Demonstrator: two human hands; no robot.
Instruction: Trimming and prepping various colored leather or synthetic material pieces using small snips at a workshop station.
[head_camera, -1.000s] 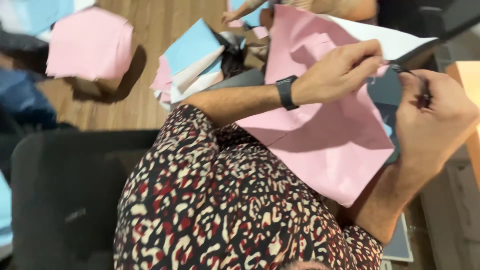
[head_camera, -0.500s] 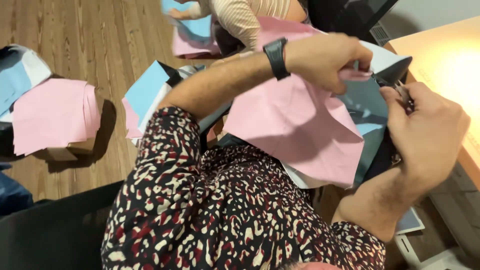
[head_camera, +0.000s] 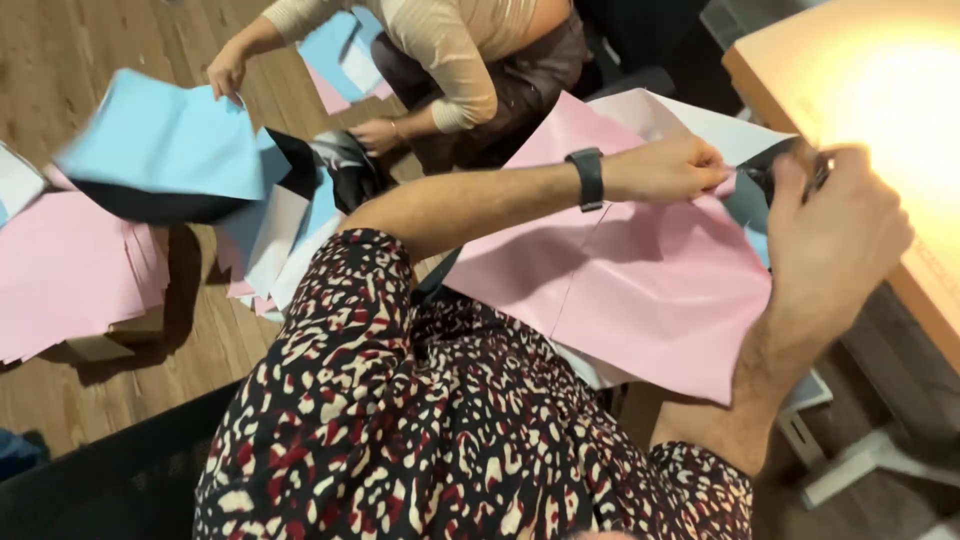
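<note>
Since half a second ago our view has swung: the pink sheet (head_camera: 640, 290) now spreads wider across our lap, our left forearm lies flatter across it, and a second person's arms have come into sight at the top. Our left hand (head_camera: 665, 170), a dark watch (head_camera: 588, 178) at its wrist, has its fingers pinched together on the upper edge of the pink sheet. Just to the right of that pinch, our right hand (head_camera: 835, 235) is closed around a dark tool (head_camera: 775, 180) whose tip meets the same edge; we cannot tell what kind of tool it is. A white sheet (head_camera: 700, 125) pokes out just above the pinch. Beyond our right hand sits a brightly lit wooden table (head_camera: 850, 90). Well to the left of the pinch, the other person's hand (head_camera: 228, 72) touches a blue sheet (head_camera: 165, 145) over scattered paper, with a pink stack (head_camera: 65, 275) farther left on the wooden floor (head_camera: 100, 50).
</note>
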